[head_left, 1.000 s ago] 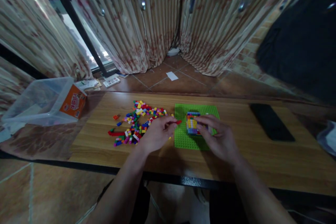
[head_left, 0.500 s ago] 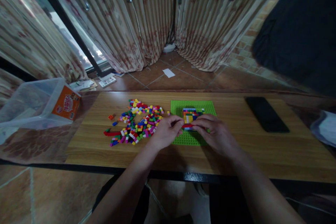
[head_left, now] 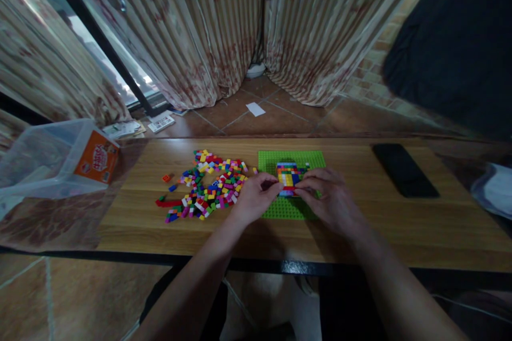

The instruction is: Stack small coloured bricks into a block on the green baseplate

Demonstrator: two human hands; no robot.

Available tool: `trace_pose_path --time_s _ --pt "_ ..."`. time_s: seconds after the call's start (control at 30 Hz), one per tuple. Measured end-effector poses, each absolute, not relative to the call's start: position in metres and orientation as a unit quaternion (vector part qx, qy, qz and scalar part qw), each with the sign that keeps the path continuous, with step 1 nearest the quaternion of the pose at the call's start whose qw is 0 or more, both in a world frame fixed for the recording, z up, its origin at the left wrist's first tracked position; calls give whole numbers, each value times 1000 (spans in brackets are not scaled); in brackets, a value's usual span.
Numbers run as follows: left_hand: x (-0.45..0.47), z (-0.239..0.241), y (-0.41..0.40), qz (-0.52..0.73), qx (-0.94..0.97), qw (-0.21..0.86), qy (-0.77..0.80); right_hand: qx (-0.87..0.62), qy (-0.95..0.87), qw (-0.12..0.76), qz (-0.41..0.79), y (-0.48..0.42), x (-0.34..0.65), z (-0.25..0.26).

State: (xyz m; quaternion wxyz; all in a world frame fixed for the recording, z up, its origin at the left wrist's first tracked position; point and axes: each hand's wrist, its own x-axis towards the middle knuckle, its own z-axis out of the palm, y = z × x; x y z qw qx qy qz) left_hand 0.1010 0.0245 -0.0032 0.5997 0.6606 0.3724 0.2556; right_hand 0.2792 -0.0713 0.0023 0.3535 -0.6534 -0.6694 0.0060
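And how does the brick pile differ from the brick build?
The brick pile lies directly on the wooden tabletop; the brick build sits on the green baseplate. The brick pile sprawls unevenly, while the brick build is compact and roughly boxy. Both mix many colours.
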Motion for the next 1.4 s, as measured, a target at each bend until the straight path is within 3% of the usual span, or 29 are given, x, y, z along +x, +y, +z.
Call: trace_pose_path --time_s 0.93,1.2,1.4 --pt "123 -4 30 276 553 653 438 -671 -624 396 65 -59 279 -8" --pt "125 -3 30 281 560 647 435 -710 -496 495 74 -60 300 -2" --pt "125 -10 32 290 586 630 419 -744 -517 419 56 -54 295 -22"
